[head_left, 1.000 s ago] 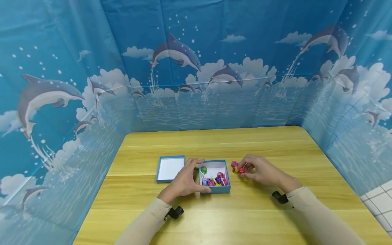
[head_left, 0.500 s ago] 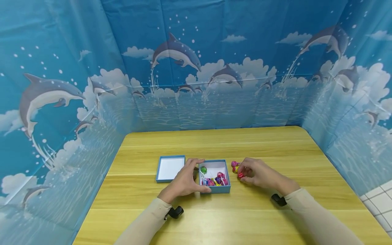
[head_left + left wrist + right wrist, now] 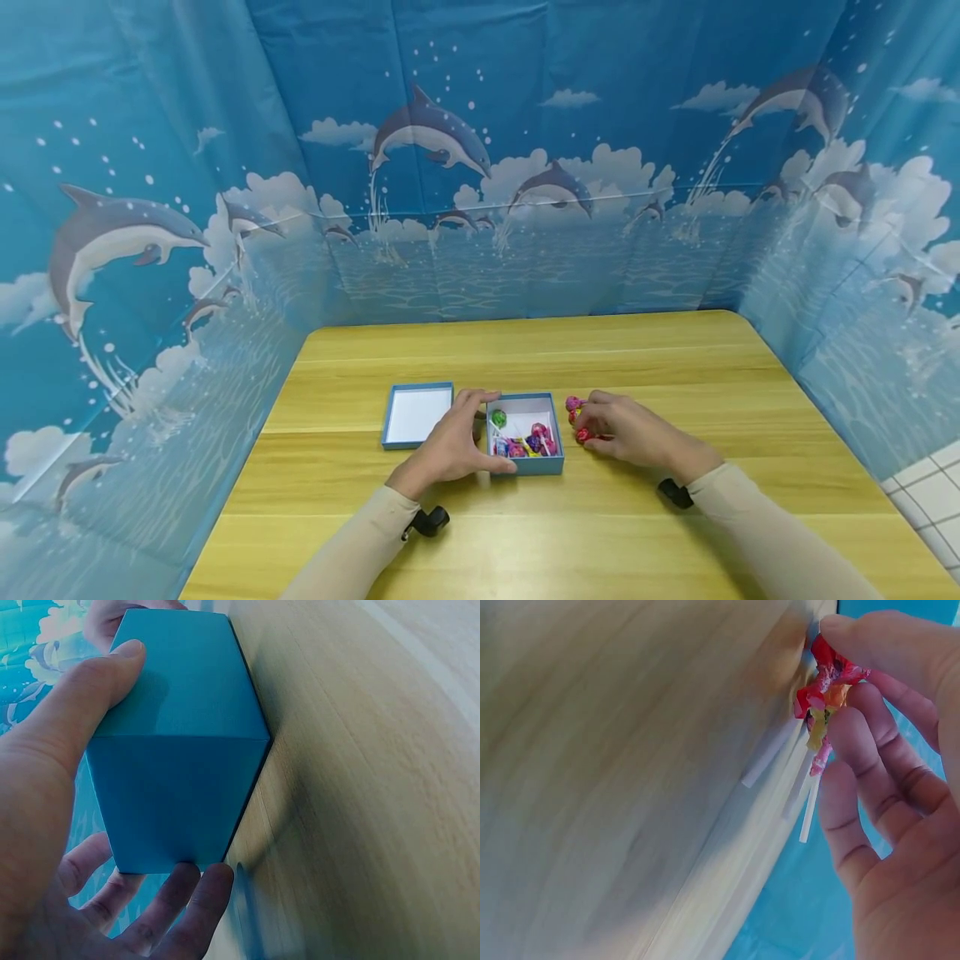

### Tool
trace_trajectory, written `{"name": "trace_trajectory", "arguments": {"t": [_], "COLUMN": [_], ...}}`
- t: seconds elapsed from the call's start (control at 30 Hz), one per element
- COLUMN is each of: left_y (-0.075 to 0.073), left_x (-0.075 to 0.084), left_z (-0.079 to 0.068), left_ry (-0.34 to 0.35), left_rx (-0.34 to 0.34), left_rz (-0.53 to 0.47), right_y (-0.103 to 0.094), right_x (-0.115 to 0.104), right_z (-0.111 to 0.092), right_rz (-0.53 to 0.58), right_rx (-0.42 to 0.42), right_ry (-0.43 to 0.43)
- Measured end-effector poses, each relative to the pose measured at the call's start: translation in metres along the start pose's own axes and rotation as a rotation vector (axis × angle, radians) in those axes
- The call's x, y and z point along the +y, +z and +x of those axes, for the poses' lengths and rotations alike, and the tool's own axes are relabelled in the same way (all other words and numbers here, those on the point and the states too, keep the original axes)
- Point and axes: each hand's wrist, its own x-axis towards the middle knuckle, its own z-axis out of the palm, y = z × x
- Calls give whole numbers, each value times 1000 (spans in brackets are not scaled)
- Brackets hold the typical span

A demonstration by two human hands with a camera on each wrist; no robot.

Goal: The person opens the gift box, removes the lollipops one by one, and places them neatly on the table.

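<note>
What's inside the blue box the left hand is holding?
The blue box holds a green lollipop at back left and a heap of colourful sweets near the front. Whatever lies beneath that heap is covered.

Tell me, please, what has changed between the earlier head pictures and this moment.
The right hand has moved left and slightly toward the near side, bringing the red lollipop in its grip closer to the blue box. Unchanged: the left hand on the box, the lid to its left, and the pink lollipop.
</note>
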Motion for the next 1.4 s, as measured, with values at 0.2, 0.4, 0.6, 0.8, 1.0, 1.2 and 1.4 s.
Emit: {"name": "trace_trajectory", "arguments": {"t": [0.2, 0.4, 0.6, 0.8, 1.0, 1.2, 1.4], "left_y": [0, -1, -2, 0, 1, 2, 1], "left_x": [-1, 1, 3, 2, 1, 0, 0], "left_z": [0, -1, 0, 0, 0, 1, 0], "left_ry": [-17, -8, -7, -11, -4, -6, -12], "left_rx": [3, 0, 1, 1, 17, 17, 8], "left_rz": [1, -11, -3, 8, 10, 10, 20], "right_y": [3, 4, -2, -3, -3, -1, 1], "right_x": [0, 0, -1, 1, 0, 0, 1], "right_z": [4, 5, 2, -1, -3, -2, -1], "right_rz": [-41, -41, -15, -16, -28, -30, -24], "right_rx": [1, 2, -4, -19, -5, 12, 24], "right_ry": [-11, -8, 21, 44, 37, 37, 35]}}
